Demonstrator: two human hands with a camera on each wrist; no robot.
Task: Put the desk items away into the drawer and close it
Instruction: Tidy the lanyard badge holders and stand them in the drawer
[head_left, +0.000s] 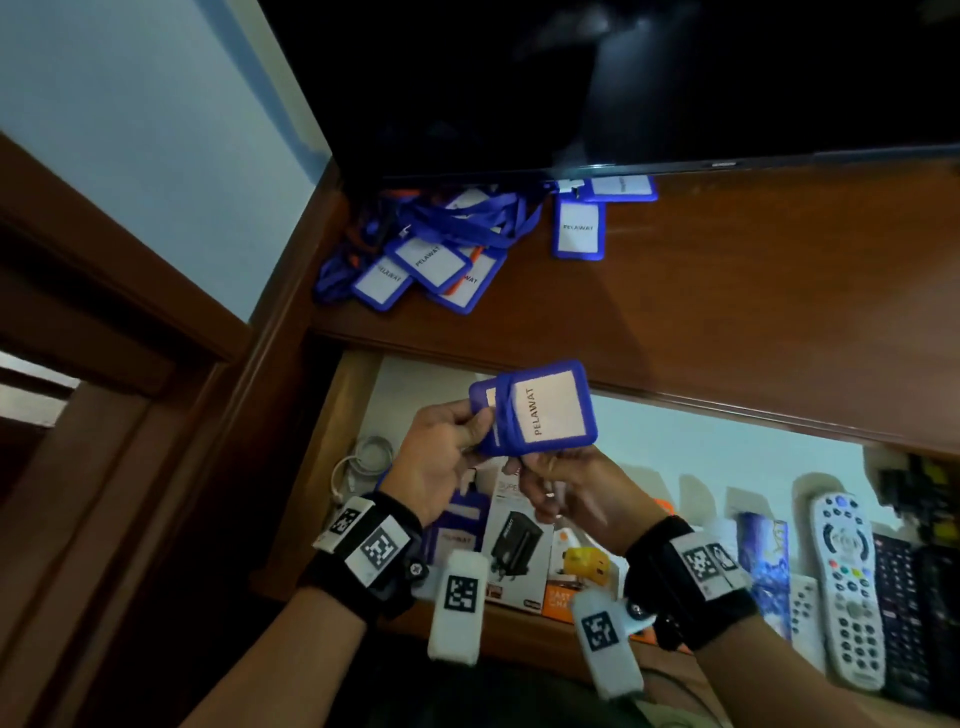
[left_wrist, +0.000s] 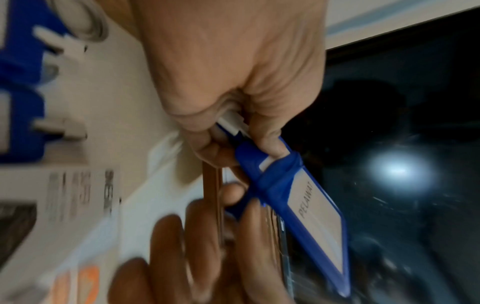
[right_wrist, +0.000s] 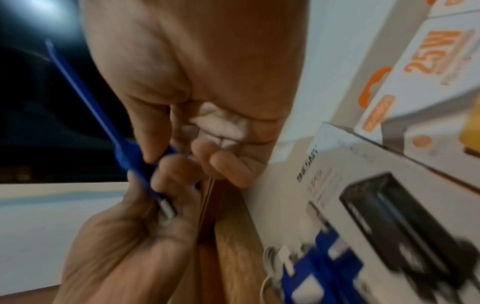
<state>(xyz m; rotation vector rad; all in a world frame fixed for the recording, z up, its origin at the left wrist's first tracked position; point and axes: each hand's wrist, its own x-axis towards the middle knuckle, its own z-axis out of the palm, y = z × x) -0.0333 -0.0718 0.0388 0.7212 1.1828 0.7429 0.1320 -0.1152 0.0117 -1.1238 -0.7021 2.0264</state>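
Note:
Two blue badge holders (head_left: 545, 410) with white "PELAWAT" cards overlap above the open drawer (head_left: 324, 467). My left hand (head_left: 480, 421) pinches their left end, where a white clip shows in the left wrist view beside the badge holder (left_wrist: 314, 207). My right hand (head_left: 545, 460) pinches the lower edge from below. The right wrist view shows the holder's thin blue edge (right_wrist: 103, 117) between my right hand's (right_wrist: 161, 158) thumb and fingers. A pile of more badge holders with blue lanyards (head_left: 431, 249) lies on the desk (head_left: 727, 291) at the back left, with another holder (head_left: 578, 228) beside it.
The drawer holds a black charger's box (head_left: 517, 545), an orange and white box (head_left: 576, 577), a blue badge holder (head_left: 457, 525), a white cable (head_left: 363, 457) and remotes (head_left: 847, 587). A dark screen (head_left: 623, 78) stands at the desk's back edge. A wooden door frame is on the left.

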